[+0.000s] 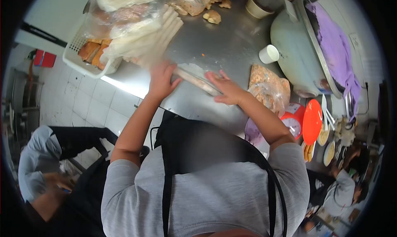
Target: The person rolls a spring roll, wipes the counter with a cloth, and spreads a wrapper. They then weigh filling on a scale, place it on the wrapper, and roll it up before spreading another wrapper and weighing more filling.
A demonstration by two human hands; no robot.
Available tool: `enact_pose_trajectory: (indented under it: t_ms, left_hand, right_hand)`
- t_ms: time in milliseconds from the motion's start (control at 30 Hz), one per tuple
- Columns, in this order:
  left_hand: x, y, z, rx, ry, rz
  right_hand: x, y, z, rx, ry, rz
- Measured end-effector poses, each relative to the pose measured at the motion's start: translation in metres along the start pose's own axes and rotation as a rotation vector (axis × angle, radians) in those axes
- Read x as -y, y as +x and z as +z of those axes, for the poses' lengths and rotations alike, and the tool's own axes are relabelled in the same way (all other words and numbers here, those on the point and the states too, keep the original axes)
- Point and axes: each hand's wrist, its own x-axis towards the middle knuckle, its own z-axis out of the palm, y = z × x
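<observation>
A long, pale, thin roll (198, 80) lies slantwise on the steel table before me, with a flat whitish sheet (191, 68) just beyond it. At its left end is my left hand (160, 80), thumb apart from the fingers, touching the roll. Over the right end rests my right hand (226, 89), its fingers stretched and spread. Neither hand is wrapped round the roll. A stack of long white rolls (159, 35) lies near my left hand, partly under plastic. Beside my right hand stands a plastic bag of orange-brown crumbly filling (269, 83).
A white basket (94, 71) with brown slabs sits at the table's left edge. To the right are a white cup (269, 54), a large metal pot (294, 46) with a purple cloth, a red scale (292, 122) and an orange plate (312, 122). Other people are at both sides.
</observation>
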Motion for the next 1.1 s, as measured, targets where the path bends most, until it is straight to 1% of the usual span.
enact_pose_trajectory:
  t_ms: [67,100,167,267,367,400,500,600,700,800,900,1000,1100]
  left_hand:
    - [-0.005,0.006,0.0,-0.005,0.002,0.1]
    - [-0.014,-0.004,0.0,0.056,-0.03,0.146]
    - [-0.013,0.004,0.009,0.109,-0.069,0.285]
    - [-0.007,0.011,0.016,0.131,-0.125,0.319]
    - [0.0,0.02,0.02,0.171,-0.177,0.369]
    - [0.001,0.023,0.02,0.183,-0.19,0.376]
    - [0.007,0.031,0.023,0.233,-0.214,0.403]
    - [0.007,0.038,0.022,0.275,-0.267,0.39]
    - [0.005,0.045,0.018,0.272,-0.217,0.418]
    - [0.005,0.049,0.016,0.327,-0.156,0.365]
    - [0.006,0.056,0.024,0.344,-0.197,0.234]
    - [0.004,0.066,0.023,0.45,-0.085,0.275]
    - [0.007,0.072,0.026,0.344,-0.1,0.378]
  right_hand:
    - [0.0,-0.016,-0.005,-0.103,-0.01,0.124]
    - [0.011,-0.029,0.006,-0.093,0.08,0.157]
    - [0.017,-0.037,0.013,-0.118,0.193,0.194]
    - [0.034,-0.043,0.024,-0.294,-0.196,0.387]
    - [0.072,-0.007,0.034,-0.495,-0.222,0.544]
    - [0.078,0.005,0.043,-0.693,-0.349,0.473]
    - [0.072,0.015,0.058,-0.664,-0.325,0.64]
    - [0.068,0.003,0.063,-0.731,-0.276,0.683]
    - [0.062,-0.011,0.069,-0.825,-0.298,0.702]
    - [0.06,-0.018,0.065,-0.804,-0.303,0.799]
    - [0.06,-0.014,0.055,-0.773,-0.181,0.96]
    - [0.056,-0.001,0.054,-0.732,-0.372,1.159]
    - [0.056,0.012,0.052,-0.787,-0.464,0.911]
